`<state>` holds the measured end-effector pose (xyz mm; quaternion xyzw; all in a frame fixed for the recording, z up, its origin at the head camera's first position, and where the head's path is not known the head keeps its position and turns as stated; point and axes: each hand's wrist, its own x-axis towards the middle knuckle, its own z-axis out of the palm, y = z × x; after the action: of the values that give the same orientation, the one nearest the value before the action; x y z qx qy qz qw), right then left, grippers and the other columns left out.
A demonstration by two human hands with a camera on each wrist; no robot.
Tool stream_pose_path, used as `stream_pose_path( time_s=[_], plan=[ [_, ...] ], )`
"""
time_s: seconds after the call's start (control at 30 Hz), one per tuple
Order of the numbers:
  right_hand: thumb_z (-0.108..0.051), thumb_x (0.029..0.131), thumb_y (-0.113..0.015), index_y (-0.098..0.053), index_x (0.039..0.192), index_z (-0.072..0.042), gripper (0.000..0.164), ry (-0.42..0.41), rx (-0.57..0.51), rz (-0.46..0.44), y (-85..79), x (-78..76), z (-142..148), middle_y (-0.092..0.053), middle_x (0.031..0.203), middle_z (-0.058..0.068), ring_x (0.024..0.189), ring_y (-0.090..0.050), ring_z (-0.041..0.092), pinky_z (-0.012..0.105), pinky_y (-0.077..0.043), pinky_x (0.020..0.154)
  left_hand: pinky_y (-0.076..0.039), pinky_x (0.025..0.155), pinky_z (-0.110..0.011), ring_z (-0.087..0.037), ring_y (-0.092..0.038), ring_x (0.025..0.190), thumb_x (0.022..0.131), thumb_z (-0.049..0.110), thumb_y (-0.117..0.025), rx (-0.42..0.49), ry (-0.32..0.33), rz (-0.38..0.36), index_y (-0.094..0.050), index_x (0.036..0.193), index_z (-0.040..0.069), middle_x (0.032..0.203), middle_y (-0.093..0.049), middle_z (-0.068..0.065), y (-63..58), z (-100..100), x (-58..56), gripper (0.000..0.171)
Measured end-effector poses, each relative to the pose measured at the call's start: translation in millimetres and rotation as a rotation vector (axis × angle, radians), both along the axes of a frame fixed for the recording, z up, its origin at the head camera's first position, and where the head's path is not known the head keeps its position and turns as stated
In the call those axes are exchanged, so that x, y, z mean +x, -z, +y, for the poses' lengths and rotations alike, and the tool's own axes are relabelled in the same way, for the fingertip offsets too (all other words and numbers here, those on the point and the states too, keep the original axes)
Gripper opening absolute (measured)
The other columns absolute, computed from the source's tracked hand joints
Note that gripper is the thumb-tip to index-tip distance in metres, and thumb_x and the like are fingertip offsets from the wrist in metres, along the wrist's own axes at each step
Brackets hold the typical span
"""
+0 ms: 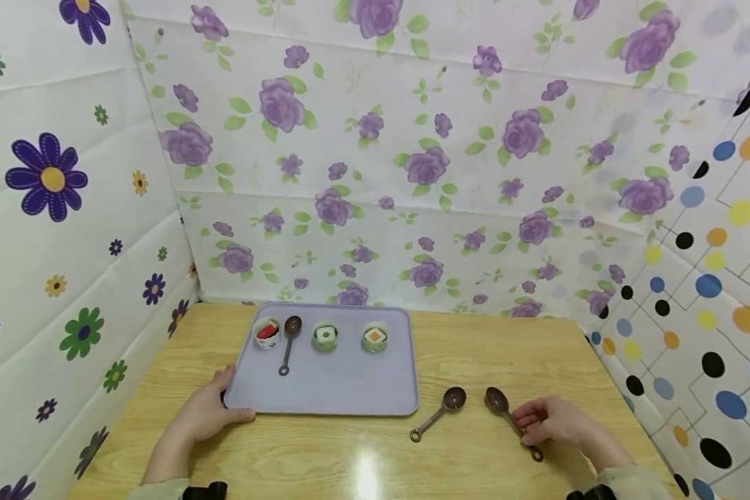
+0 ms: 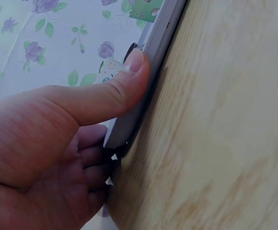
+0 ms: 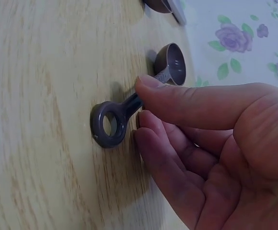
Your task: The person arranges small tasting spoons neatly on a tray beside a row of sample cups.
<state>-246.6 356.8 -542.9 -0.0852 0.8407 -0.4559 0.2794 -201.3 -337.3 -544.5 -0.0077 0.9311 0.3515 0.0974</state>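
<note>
At the tray's near left corner, my left hand (image 1: pixel 203 413) grips the pale lavender tray (image 1: pixel 325 392), its thumb along the front edge and its other fingers by the left side. My right hand (image 1: pixel 562 425) holds a brown measuring spoon (image 1: pixel 496 399) by the handle between thumb and fingers; the right wrist view shows its ring end (image 3: pixel 109 124) low over the wood. A second brown spoon (image 1: pixel 454 398) lies between that one and the tray. On the tray lies a third spoon (image 1: pixel 292 326), bowl towards the back.
Three small patterned cups stand along the tray's back: one with a red-topped piece (image 1: pixel 267 333), one with a green-centred piece (image 1: pixel 326 335), one with an orange-centred piece (image 1: pixel 375 336). Printed cloth walls (image 1: pixel 381 208) enclose the wooden table (image 1: pixel 494 347) behind and at both sides.
</note>
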Motion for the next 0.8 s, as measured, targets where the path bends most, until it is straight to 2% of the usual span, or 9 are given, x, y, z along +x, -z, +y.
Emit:
stream_pose_path(
  time_s=[0.2, 0.53, 0.8],
  plan=[
    [-0.003, 0.083, -0.09, -0.07, 0.124, 0.011, 0.048, 0.017, 0.058, 0.033, -1.5, 0.8, -4.5, -0.073, 0.108, 0.006, 0.098, -0.068, 0.018, 0.029, -0.059, 0.081, -0.016, 0.123, -0.073, -0.062, -0.012, 0.153, 0.081, 0.054, -0.091, 0.013, 0.004, 0.0, -0.014, 0.163, -0.014, 0.167, -0.013, -0.041, 2.7, -0.8, -1.2, 0.132],
    [0.009, 0.082, -0.085, -0.063, 0.129, 0.018, 0.053, -0.012, -0.063, -0.026, -1.7, 4.0, -1.3, -0.071, 0.111, 0.009, 0.101, -0.068, 0.023, 0.029, -0.06, 0.085, -0.018, 0.122, -0.074, -0.063, -0.015, 0.152, 0.081, 0.056, -0.09, -0.014, 0.009, 0.009, -0.016, 0.163, -0.016, 0.166, -0.014, -0.042, 4.0, -1.2, 1.1, 0.131],
    [0.011, 0.081, -0.085, -0.063, 0.129, 0.018, 0.053, -0.015, -0.07, 0.001, -0.5, 5.3, -3.0, -0.071, 0.11, 0.011, 0.101, -0.067, 0.024, 0.029, -0.06, 0.084, -0.017, 0.122, -0.073, -0.063, -0.013, 0.152, 0.082, 0.053, -0.091, -0.008, 0.007, 0.012, -0.015, 0.162, -0.016, 0.166, -0.014, -0.042, 0.5, 0.1, -0.4, 0.131]
  ],
)
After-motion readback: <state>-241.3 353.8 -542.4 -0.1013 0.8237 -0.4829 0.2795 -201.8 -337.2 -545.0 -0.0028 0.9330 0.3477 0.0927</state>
